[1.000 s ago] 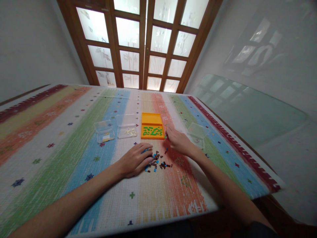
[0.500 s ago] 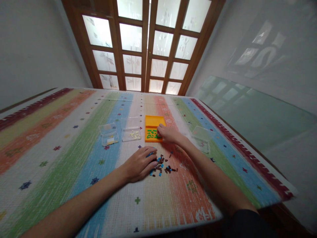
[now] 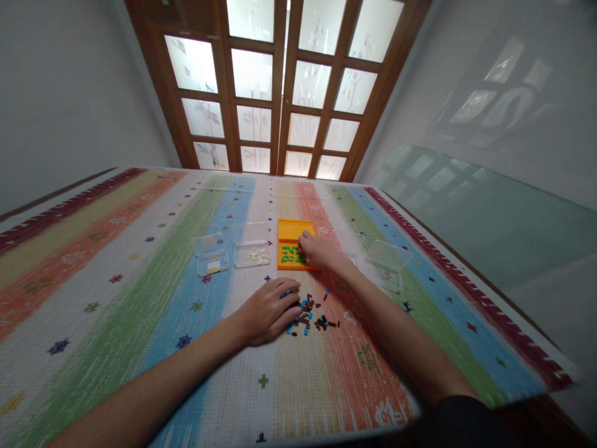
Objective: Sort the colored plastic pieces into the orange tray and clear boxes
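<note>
Small, apparently light, stiff green plastic pieces [image 3: 286,259] in the open orange plastic box [image 3: 290,229] suit an edge pinch; right hand [image 3: 317,250] bunched there, grip unclear, left hand [image 3: 272,311] loosely spread by brown-and-blue plastic bits [image 3: 306,305].

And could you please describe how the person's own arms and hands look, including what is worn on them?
The left hand and right hand are bare, with nothing visible worn on them. The left forearm and right forearm are uncovered. A dark fabric sleeve shows at the right one's upper end; no left sleeve is in view.

Striped tablecloth [image 3: 228,386], loose pieces [image 3: 321,323], orange box [image 3: 293,230], clear boxes [image 3: 241,256]
</note>
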A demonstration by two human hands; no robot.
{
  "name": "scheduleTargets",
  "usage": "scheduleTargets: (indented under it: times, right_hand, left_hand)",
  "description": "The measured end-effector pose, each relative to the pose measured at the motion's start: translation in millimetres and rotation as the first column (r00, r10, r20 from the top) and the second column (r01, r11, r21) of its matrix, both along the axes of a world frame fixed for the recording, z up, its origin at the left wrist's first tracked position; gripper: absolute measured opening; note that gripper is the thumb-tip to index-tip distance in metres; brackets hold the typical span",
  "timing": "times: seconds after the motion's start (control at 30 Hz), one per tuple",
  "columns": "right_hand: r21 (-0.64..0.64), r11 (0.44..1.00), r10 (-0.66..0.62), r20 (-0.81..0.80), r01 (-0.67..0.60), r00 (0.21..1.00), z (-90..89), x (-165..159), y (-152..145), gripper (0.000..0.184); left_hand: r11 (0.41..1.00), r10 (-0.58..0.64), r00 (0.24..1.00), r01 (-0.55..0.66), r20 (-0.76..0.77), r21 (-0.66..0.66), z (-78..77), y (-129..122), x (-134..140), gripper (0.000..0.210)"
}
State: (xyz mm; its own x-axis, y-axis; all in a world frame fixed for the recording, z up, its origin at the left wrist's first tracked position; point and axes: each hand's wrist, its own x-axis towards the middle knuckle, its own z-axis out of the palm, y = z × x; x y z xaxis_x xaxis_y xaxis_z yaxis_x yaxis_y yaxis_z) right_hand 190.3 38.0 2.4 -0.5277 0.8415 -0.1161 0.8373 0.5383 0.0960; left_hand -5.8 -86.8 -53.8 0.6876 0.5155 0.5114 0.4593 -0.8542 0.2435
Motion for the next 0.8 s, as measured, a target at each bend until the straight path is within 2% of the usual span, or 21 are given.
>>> scheduleTargets:
  times: [0.8]
  right_hand:
    - [0.036, 0.998, -0.045, -0.052, 0.047, 0.998, 2.3, 19.4, 1.7, 0.034]
  left_hand:
    - [1.000, 0.000, 1.000, 0.000, 0.022, -0.008, 1.7, 0.0, 1.3, 0.032]
